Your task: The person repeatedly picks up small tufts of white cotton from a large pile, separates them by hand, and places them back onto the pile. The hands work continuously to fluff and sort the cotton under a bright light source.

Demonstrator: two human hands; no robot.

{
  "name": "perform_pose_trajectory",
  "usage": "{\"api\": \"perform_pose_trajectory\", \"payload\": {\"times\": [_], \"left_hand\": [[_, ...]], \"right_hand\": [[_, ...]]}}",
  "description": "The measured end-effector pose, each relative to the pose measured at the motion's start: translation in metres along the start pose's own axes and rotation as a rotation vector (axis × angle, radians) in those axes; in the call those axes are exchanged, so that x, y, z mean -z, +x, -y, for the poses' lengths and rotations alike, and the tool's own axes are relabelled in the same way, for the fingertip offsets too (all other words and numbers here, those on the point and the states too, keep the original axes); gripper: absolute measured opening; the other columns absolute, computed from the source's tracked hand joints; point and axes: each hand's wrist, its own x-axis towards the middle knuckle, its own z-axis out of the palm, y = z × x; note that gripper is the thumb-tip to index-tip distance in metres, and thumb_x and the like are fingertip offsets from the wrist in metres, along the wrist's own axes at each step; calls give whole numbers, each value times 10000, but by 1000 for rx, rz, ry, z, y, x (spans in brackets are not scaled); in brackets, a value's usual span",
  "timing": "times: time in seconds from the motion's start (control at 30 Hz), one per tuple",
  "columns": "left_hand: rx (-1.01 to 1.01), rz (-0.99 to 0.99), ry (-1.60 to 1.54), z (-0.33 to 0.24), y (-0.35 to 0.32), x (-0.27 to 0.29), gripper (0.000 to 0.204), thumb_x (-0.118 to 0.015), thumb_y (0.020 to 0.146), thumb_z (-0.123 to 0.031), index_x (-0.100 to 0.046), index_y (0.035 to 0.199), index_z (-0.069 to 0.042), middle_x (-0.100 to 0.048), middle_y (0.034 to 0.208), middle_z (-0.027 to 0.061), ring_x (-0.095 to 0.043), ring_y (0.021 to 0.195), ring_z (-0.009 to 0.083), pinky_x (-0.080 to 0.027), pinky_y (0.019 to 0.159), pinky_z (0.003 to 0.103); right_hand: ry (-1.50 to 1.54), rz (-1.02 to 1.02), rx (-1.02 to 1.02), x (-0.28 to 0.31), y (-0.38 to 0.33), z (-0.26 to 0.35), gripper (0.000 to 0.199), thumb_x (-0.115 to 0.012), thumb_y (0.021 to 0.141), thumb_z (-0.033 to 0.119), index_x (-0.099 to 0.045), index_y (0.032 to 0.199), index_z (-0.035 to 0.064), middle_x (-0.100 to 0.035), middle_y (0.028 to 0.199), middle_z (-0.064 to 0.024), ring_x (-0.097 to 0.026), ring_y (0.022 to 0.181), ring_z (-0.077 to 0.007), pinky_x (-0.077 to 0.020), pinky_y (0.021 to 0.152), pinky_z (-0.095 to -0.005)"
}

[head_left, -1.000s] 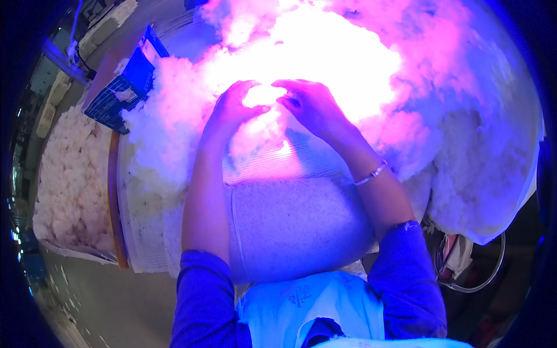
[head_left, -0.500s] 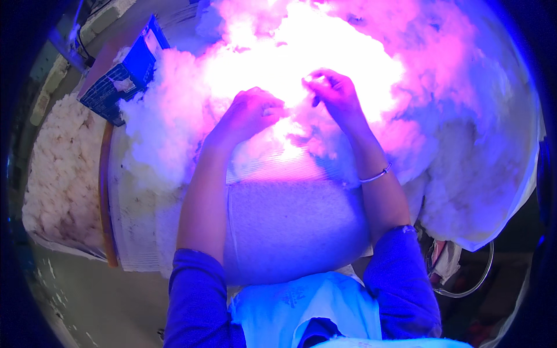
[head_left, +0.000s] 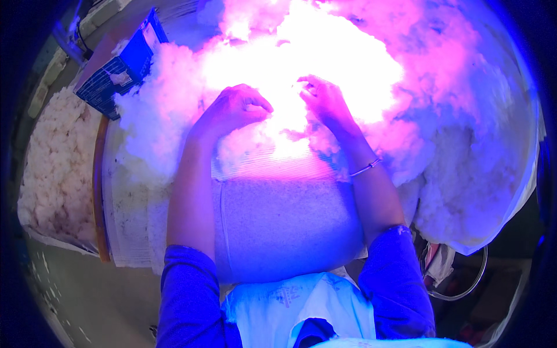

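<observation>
A large heap of fluffy, cotton-like fibre (head_left: pixel 432 98) spreads in front of me, its middle washed out by a bright white and pink glow. My left hand (head_left: pixel 235 109) is over the near left part of the heap, thumb and fingers drawn together in a pinch. Opposite it, my right hand (head_left: pixel 326 101) is bent inward with its fingers curled and the tips close together. A gap separates the two hands. Glare hides whatever lies at the fingertips. Under my forearms is a pale, padded cloth surface (head_left: pixel 290 226).
At the far left a blue cardboard box (head_left: pixel 125 72) leans beside the heap. A sack of off-white fibre (head_left: pixel 58 168) stands left of a wooden edge strip (head_left: pixel 100 191). On the lower right, a clear curved tube (head_left: pixel 478 278) hangs below the white sheet's edge.
My left hand has moved a little to the left, widening the gap between the hands. My right hand is slightly lower, its fingers more curled. The whole view has shifted slightly.
</observation>
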Motion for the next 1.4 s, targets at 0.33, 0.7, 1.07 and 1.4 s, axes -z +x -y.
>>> {"api": "perform_pose_trajectory", "payload": {"times": [0.33, 0.7, 1.07, 1.4], "left_hand": [[20, -159, 32, -7, 4, -12, 283, -716, 728, -167, -660, 998, -102, -663, 916, 84, -630, 853, 193, -511, 760, 328], [21, -208, 37, -16, 6, -21, 416, -704, 728, -127, -602, 1129, -89, -641, 1043, 93, -625, 918, 223, -514, 819, 330], [130, -204, -132, -8, 11, -30, 186, -623, 785, -135, -689, 937, -50, -685, 804, 101, -670, 773, 203, -519, 739, 309], [273, -318, 76, 26, 9, -14, 602, -750, 711, -118, -511, 1261, -57, -516, 828, 3, -507, 649, 92, -465, 603, 232]], "right_hand": [[-154, 92, 208, -12, 1, -10, 363, -658, 769, 71, -521, 1105, 53, -628, 740, -145, -614, 609, -308, -510, 572, -379], [58, 179, 43, -9, -3, 8, 234, -503, 919, 203, -603, 974, -1, -580, 670, -30, -521, 568, -81, -465, 624, -263], [742, -166, -77, 26, 5, 30, 259, -619, 876, 135, -542, 1087, 5, -618, 761, -55, -600, 610, -107, -470, 598, -215], [-509, 5, 374, 1, -7, -38, 441, -529, 870, 82, -448, 1303, 68, -603, 982, -85, -594, 884, -231, -475, 773, -347]]}}
